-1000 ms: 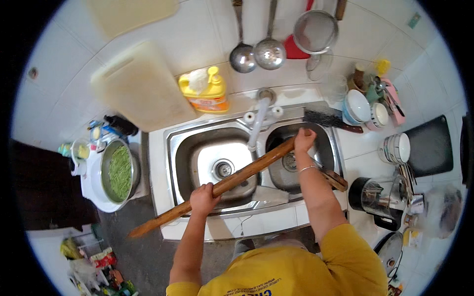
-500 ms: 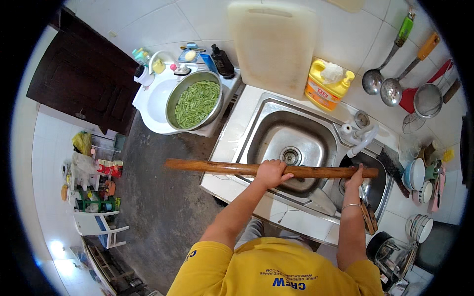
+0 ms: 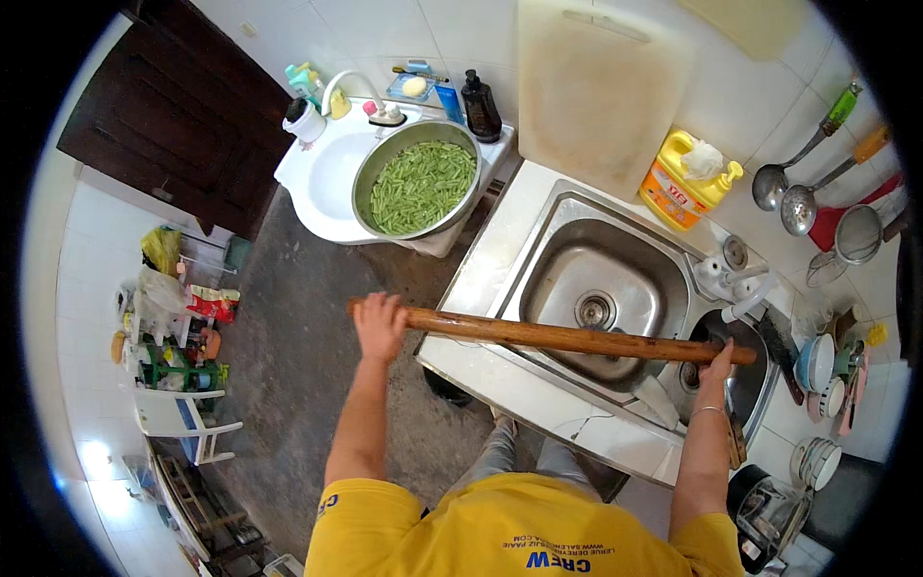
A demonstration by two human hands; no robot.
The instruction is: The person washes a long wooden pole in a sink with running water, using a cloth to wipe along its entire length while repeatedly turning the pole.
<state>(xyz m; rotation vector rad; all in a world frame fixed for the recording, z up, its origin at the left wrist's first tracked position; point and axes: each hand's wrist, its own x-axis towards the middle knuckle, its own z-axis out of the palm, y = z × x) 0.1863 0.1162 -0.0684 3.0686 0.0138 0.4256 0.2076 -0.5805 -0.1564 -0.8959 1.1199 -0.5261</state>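
Note:
A long, smooth brown wooden rolling pin [image 3: 548,334] lies level in the air across the front of the steel sink. My left hand [image 3: 381,327] is closed over its left end, out past the counter's corner and above the floor. At the other end, my right hand [image 3: 715,363] grips the pin from below, over the smaller basin [image 3: 750,380]. Under the pin's middle is the larger sink basin [image 3: 567,260] with its drain. A knife's pale blade [image 3: 658,402] lies on the divider between the basins, close to my right hand.
A metal bowl of cut green beans [image 3: 423,188] sits on the white washbasin [image 3: 312,197]. Behind the sink stand a cutting board [image 3: 601,96] and a yellow detergent jug [image 3: 685,183]. Ladles [image 3: 772,185] hang at right, above stacked bowls [image 3: 815,361]. A white chair [image 3: 163,412] stands far left.
My left hand has slid from the pin's middle out to its left end. My right hand stays on the right end. The view has shifted, so the scene sits farther right.

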